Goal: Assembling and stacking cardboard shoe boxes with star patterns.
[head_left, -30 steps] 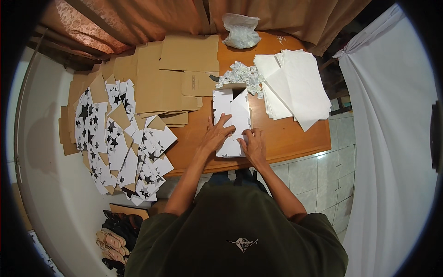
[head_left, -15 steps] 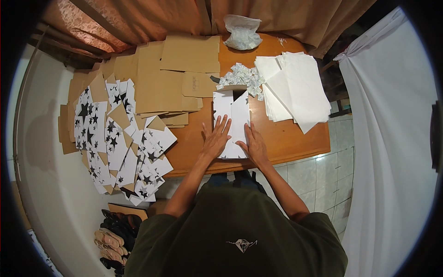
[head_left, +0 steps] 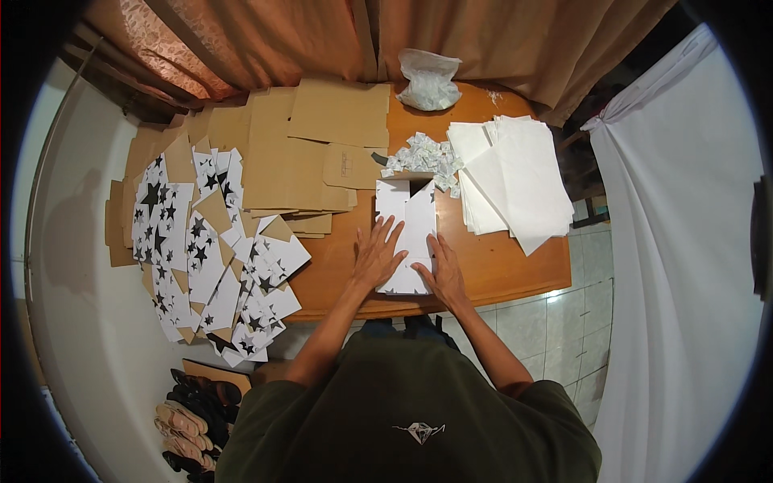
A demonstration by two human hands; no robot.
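Observation:
A white cardboard box (head_left: 415,233) with black stars lies on the wooden table in front of me, its top flaps folded inward. At its far end a brown flap stands up beside a dark gap. My left hand (head_left: 377,253) rests on the box's left side, fingers spread. On the right edge lies my right hand (head_left: 442,272), its fingers stretched out and the thumb reaching across the top. Just beyond the box is a heap of small white packets (head_left: 423,154).
White paper sheets (head_left: 515,177) are stacked at the right. Flat brown cardboard (head_left: 282,169) covers the back left, with star-printed pieces (head_left: 165,233) nearer me. A clear plastic bag (head_left: 429,80) stands at the far edge. Shoes (head_left: 189,419) sit on the floor, lower left.
The whole view has shifted, so the table sits slightly lower in the picture. Both hands stay on the box, with the left fingers shifted slightly.

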